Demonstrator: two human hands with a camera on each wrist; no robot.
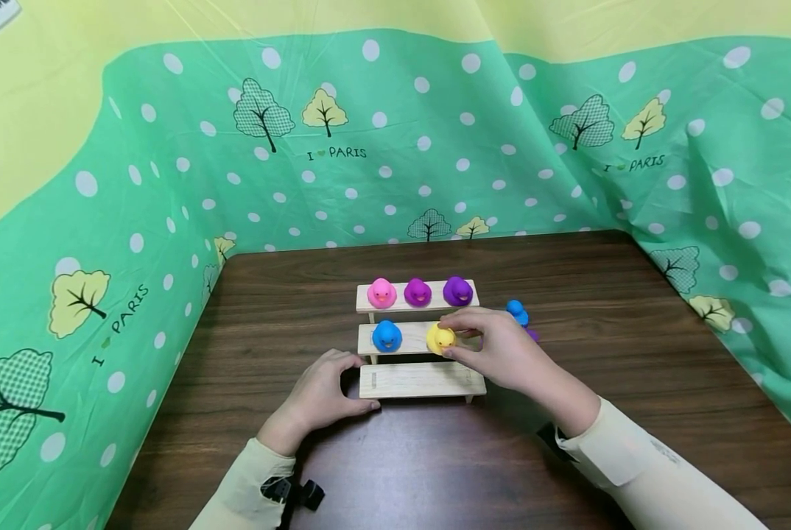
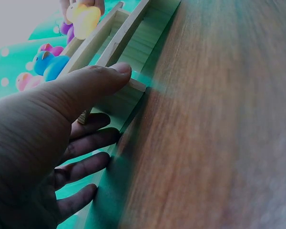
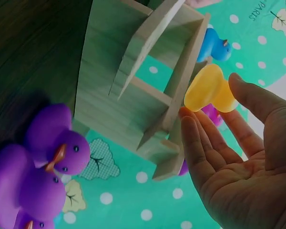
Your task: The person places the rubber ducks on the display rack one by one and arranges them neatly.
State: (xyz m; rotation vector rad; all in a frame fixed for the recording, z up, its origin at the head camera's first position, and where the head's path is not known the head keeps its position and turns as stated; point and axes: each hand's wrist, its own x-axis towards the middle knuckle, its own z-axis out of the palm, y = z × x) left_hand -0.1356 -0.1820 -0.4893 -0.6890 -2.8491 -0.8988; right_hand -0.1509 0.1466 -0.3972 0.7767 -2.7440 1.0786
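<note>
A three-step wooden stand [image 1: 422, 380] is on the table. My right hand [image 1: 501, 346] pinches a yellow rubber duck [image 1: 440, 338] between thumb and fingers at the right part of the middle step; the right wrist view also shows the yellow duck [image 3: 206, 90] at the fingertips. On that step's left part sits a blue duck [image 1: 387, 336]. The top step carries a pink duck [image 1: 381, 293], a magenta duck [image 1: 417, 293] and a purple duck [image 1: 458, 291]. My left hand [image 1: 319, 394], its fingers loosely spread, is at the stand's left end, thumb by the lowest step's front edge.
Right of the stand, partly hidden by my right hand, are another blue duck [image 1: 517, 312] and purple ducks [image 3: 57, 138]. The dark wood table [image 1: 269, 316] is bordered by a green and yellow printed cloth [image 1: 342, 184] at the back and sides.
</note>
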